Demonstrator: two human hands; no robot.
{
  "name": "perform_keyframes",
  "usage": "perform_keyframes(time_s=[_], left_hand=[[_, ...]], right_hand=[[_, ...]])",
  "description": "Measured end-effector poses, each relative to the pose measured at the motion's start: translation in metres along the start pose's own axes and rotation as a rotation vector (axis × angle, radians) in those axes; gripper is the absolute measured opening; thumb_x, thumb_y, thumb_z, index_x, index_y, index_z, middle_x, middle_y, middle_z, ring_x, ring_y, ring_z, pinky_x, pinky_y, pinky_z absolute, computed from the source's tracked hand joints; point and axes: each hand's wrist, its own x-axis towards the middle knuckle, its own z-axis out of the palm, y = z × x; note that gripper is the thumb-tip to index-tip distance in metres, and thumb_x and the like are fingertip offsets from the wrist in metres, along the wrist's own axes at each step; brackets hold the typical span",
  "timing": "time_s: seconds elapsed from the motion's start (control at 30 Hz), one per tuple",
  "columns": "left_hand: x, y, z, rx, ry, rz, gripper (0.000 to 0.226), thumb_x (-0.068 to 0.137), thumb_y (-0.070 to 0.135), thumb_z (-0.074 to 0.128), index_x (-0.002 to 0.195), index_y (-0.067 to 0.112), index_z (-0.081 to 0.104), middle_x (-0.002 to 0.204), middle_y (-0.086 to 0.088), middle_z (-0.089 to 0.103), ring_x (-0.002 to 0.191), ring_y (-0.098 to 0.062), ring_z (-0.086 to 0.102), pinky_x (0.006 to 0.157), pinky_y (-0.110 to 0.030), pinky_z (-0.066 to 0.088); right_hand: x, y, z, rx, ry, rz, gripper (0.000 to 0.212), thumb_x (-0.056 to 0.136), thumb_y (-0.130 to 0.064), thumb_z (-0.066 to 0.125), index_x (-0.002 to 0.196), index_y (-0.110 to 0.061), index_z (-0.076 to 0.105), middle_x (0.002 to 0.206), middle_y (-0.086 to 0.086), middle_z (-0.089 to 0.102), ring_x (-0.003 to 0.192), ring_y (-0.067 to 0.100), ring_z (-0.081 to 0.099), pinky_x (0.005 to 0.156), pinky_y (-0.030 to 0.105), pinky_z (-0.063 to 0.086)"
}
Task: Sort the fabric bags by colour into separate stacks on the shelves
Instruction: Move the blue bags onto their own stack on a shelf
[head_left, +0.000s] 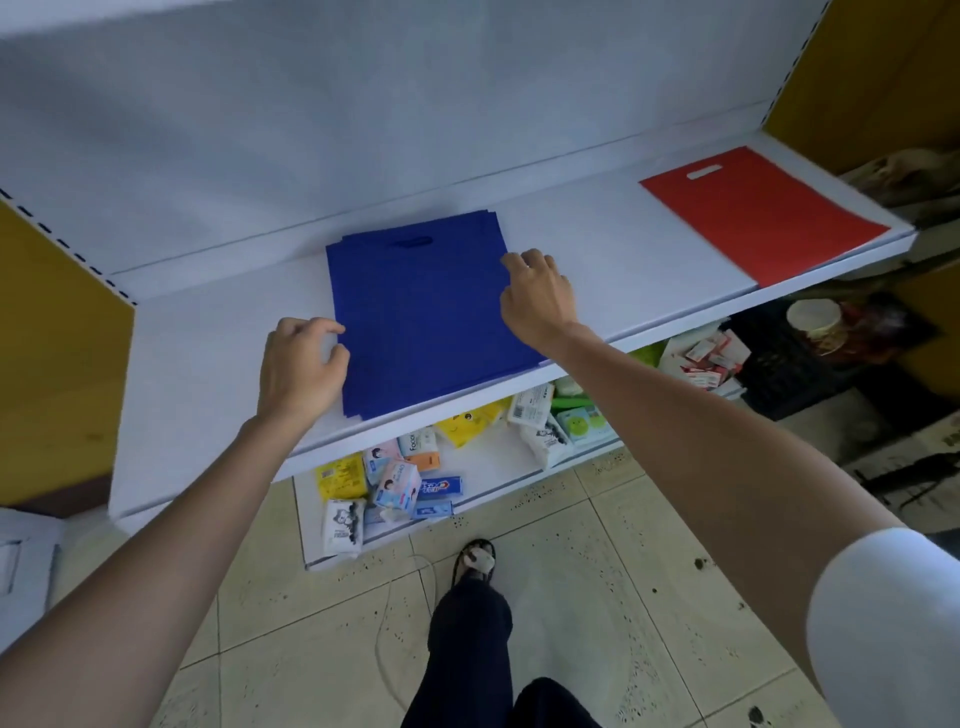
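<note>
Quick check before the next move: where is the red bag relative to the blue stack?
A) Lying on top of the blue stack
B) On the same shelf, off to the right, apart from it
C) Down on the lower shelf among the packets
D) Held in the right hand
B: the red bag lies flat at the right end of the shelf, with bare shelf separating it from the blue stack.
</note>
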Motion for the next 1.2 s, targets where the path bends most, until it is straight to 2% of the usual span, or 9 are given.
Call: perform_keyframes(time_s=[0.1, 0.2, 0.37, 0.53, 0.7, 0.8, 0.9, 1.03, 1.2], left_hand=[[-0.037, 0.022, -0.032, -0.027, 0.022, 0.043, 0.030, 0.089, 0.013, 0.051, 0.118, 0.011, 0.060, 0.120, -0.014, 0.049, 0.111, -0.029, 0.051, 0.092, -0.036, 0.042], [-0.071, 0.042, -0.074, -0.073, 0.078, 0.065, 0.028, 0.089, 0.013, 0.052, 0.116, 0.012, 0.060, 0.117, -0.011, 0.051, 0.102, -0.026, 0.055, 0.087, -0.034, 0.043], [-0.100, 0.072, -0.150, -0.130, 0.238, 0.151, 0.023, 0.089, 0.013, 0.052, 0.109, 0.014, 0.063, 0.107, -0.006, 0.056, 0.086, -0.016, 0.055, 0.076, -0.026, 0.042], [-0.094, 0.083, -0.224, -0.140, 0.414, 0.231, 0.020, 0.088, 0.012, 0.053, 0.105, 0.013, 0.064, 0.103, -0.004, 0.059, 0.082, -0.013, 0.054, 0.074, -0.026, 0.043], [-0.058, 0.069, -0.290, -0.130, 0.567, 0.248, 0.021, 0.087, 0.011, 0.053, 0.105, 0.013, 0.064, 0.099, -0.003, 0.060, 0.080, -0.010, 0.051, 0.075, -0.026, 0.043], [-0.031, 0.042, -0.326, -0.103, 0.615, 0.217, 0.022, 0.086, 0.010, 0.053, 0.107, 0.013, 0.063, 0.100, -0.002, 0.060, 0.083, -0.014, 0.054, 0.080, -0.034, 0.048], [0.001, 0.009, -0.358, -0.022, 0.600, 0.056, 0.028, 0.087, 0.016, 0.054, 0.115, 0.010, 0.058, 0.110, -0.010, 0.059, 0.099, -0.026, 0.057, 0.086, -0.038, 0.046], [0.046, -0.030, -0.382, 0.185, 0.415, -0.322, 0.044, 0.089, 0.037, 0.050, 0.118, 0.005, 0.053, 0.119, -0.020, 0.054, 0.110, -0.039, 0.050, 0.090, -0.042, 0.043], [0.074, -0.061, -0.388, 0.220, 0.276, -0.318, 0.040, 0.089, 0.042, 0.055, 0.089, 0.002, 0.062, 0.099, -0.018, 0.065, 0.095, -0.035, 0.059, 0.077, -0.035, 0.045]], right_hand=[[-0.037, -0.014, -0.042, 0.045, 0.036, -0.043, 0.039, 0.091, -0.006, 0.038, 0.129, -0.005, 0.046, 0.125, 0.013, 0.052, 0.110, 0.030, 0.051, 0.084, 0.036, 0.045], [-0.069, -0.030, -0.092, 0.057, 0.081, -0.101, 0.027, 0.092, -0.018, 0.043, 0.113, -0.008, 0.057, 0.108, 0.009, 0.064, 0.092, 0.031, 0.060, 0.073, 0.033, 0.046], [-0.099, -0.080, -0.179, 0.063, 0.243, -0.210, 0.025, 0.092, -0.027, 0.045, 0.100, -0.008, 0.060, 0.085, 0.007, 0.070, 0.074, 0.030, 0.061, 0.063, 0.030, 0.045], [-0.091, -0.138, -0.234, 0.127, 0.408, -0.327, 0.021, 0.089, -0.022, 0.049, 0.098, -0.008, 0.062, 0.086, 0.004, 0.069, 0.077, 0.031, 0.060, 0.061, 0.028, 0.036], [-0.043, -0.191, -0.263, 0.105, 0.466, -0.403, 0.023, 0.088, -0.020, 0.051, 0.105, -0.009, 0.061, 0.094, 0.005, 0.069, 0.084, 0.032, 0.061, 0.062, 0.027, 0.034], [-0.005, -0.230, -0.266, 0.128, 0.470, -0.415, 0.024, 0.088, -0.020, 0.049, 0.108, -0.010, 0.059, 0.100, 0.004, 0.068, 0.090, 0.031, 0.060, 0.064, 0.028, 0.033], [0.031, -0.267, -0.260, 0.163, 0.446, -0.427, 0.025, 0.089, -0.018, 0.049, 0.111, -0.009, 0.057, 0.104, 0.006, 0.066, 0.095, 0.030, 0.060, 0.067, 0.030, 0.037], [0.076, -0.307, -0.245, 0.177, 0.381, -0.422, 0.026, 0.090, -0.014, 0.048, 0.113, -0.005, 0.055, 0.109, 0.013, 0.062, 0.098, 0.033, 0.058, 0.075, 0.035, 0.043], [0.118, -0.343, -0.213, 0.181, 0.197, -0.265, 0.034, 0.092, -0.021, 0.051, 0.116, 0.004, 0.051, 0.119, 0.023, 0.054, 0.111, 0.036, 0.052, 0.090, 0.038, 0.040]])
